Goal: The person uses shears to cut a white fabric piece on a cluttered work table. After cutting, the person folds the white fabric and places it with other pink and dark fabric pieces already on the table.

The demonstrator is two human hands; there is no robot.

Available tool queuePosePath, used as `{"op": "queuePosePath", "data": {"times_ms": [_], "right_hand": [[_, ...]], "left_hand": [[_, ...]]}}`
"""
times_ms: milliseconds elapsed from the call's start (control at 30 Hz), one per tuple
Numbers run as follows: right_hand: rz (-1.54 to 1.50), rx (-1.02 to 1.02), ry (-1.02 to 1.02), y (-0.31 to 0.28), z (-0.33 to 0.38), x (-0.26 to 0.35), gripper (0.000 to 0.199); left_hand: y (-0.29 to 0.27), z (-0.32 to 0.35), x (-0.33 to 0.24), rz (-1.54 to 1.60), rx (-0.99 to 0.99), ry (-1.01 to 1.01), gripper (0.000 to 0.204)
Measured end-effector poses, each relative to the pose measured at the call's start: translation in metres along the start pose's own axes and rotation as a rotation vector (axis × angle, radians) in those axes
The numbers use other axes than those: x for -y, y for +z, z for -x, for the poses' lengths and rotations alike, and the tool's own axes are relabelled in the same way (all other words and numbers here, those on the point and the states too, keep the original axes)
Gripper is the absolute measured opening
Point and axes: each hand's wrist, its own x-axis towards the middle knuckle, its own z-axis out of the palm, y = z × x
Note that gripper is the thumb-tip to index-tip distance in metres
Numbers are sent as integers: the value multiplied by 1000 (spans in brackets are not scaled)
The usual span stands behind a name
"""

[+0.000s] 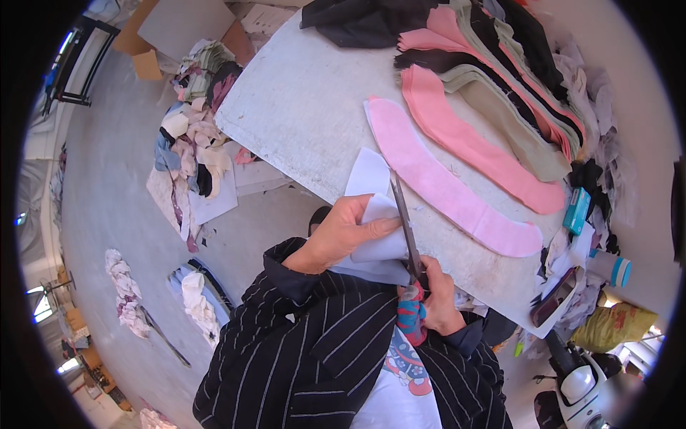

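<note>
- Head view: the left hand (349, 230) pinches a folded white piece (370, 174) at the table's near edge, thumb on top and fingers under; such a grip probably keeps the layers together and steady beside the blades.
- Right hand (441, 299) is closed round the handles of the scissors (406, 225); blades point away from the body, along the white piece's right side; whether they are parted, I cannot tell; cloth (411, 314) wraps the handles, perhaps as padding.
- On the table (279, 107), a pale pink strip (450, 179) lies flat and apart; beyond it, coral strips (475, 143) and a mixed pile (493, 68) curve the same way, probably laid so to nest neatly.
- Containers: a carton (146, 64) stands at the upper left, its contents hidden; on the right are a teal box (577, 211), a white tub (606, 265) with blue bands, and a yellow bag (616, 325); what they hold does not show.
</note>
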Motion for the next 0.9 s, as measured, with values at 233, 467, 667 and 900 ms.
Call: {"op": "queuePosePath", "data": {"times_ms": [233,467,667,900], "right_hand": [[156,-11,-77,-6,-11,8,54],[187,63,6,-10,-12,20,59],[126,42,-37,-10,-13,18,61],[147,99,17,-6,-6,18,64]], "left_hand": [[-2,3,5,-10,-47,96,28],[-7,-2,9,-34,-34,157,25],[-7,-3,8,-82,-50,155,24],[-7,-4,11,-135,-74,164,22]]}}
